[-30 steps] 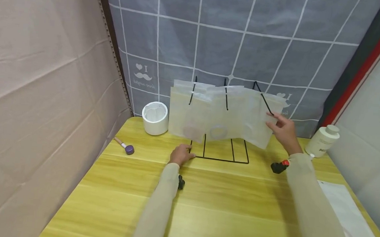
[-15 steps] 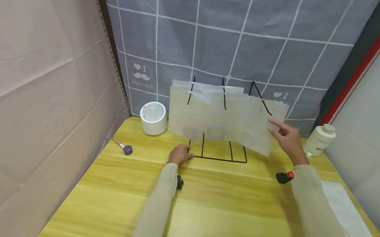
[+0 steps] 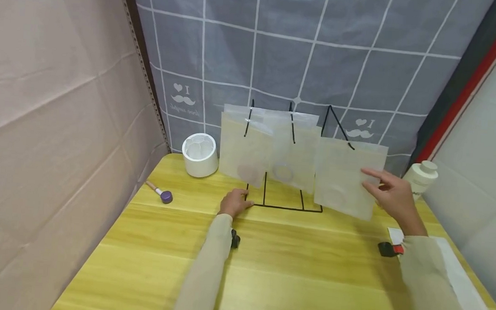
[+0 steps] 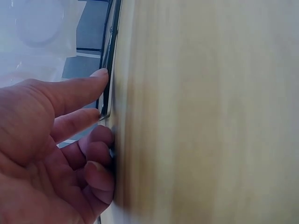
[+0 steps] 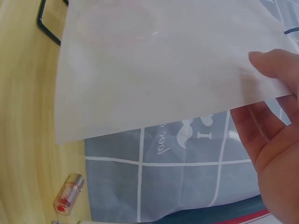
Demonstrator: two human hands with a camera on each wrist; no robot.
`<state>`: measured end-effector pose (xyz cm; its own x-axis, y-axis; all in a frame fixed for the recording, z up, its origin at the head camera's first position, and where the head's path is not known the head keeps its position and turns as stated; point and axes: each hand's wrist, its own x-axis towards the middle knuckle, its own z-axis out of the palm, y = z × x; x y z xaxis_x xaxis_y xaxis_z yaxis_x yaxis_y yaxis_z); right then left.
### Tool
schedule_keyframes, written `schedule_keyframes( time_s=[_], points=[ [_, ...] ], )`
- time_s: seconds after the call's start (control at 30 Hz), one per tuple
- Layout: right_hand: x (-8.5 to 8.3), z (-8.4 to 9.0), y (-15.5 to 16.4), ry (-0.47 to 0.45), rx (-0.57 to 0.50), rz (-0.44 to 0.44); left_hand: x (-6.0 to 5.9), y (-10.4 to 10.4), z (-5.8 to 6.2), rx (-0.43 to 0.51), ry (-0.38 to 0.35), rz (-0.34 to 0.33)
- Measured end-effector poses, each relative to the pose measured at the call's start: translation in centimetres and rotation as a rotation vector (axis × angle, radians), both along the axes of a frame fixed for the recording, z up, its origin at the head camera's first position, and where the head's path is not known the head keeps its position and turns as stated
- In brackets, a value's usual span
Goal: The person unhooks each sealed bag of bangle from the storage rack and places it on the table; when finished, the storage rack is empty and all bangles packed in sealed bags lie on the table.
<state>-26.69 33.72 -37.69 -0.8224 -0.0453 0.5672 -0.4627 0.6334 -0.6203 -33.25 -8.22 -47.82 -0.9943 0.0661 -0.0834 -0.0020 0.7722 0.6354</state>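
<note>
A black wire rack with three hooks stands at the back of the table. Translucent flat plastic bags hang on it: one at the left, one in the middle, and a right-hand bag at the tip of its hook. My right hand pinches that bag's right edge, thumb in front and fingers behind, as the right wrist view shows. My left hand holds the front left corner of the rack's base. In the left wrist view its thumb and index finger touch the wire, the other fingers curled.
A white round container stands left of the rack; nearer lies a small purple-ended brush. A white bottle is behind my right hand. A white sheet lies at right. The right wrist view shows a small clear tube.
My right hand has drawn the right-hand bag forward and right along its hook, away from the other bags, to the hook's tip. The left hand has stayed at the rack's corner.
</note>
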Motion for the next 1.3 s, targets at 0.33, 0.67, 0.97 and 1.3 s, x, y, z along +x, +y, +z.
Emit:
schedule_keyframes(
  time_s=[0.33, 0.67, 0.97, 1.3],
  points=[
    [2.2, 1.6, 0.1, 0.193, 0.142, -0.003, 0.1, 0.0, -0.1, -0.001, 0.008, -0.008],
    [7.4, 3.1, 1.4, 0.389, 0.216, 0.116, 0.0, 0.2, -0.3, -0.011, -0.008, -0.017],
    [10.7, 1.4, 4.7, -0.450, -0.019, 0.134, -0.1, 0.1, 0.6, -0.010, 0.024, -0.026],
    [8.1, -5.9, 8.4, -0.900, 0.166, -0.026, 0.0, 0.1, 0.5, -0.003, -0.009, -0.023]
  ],
)
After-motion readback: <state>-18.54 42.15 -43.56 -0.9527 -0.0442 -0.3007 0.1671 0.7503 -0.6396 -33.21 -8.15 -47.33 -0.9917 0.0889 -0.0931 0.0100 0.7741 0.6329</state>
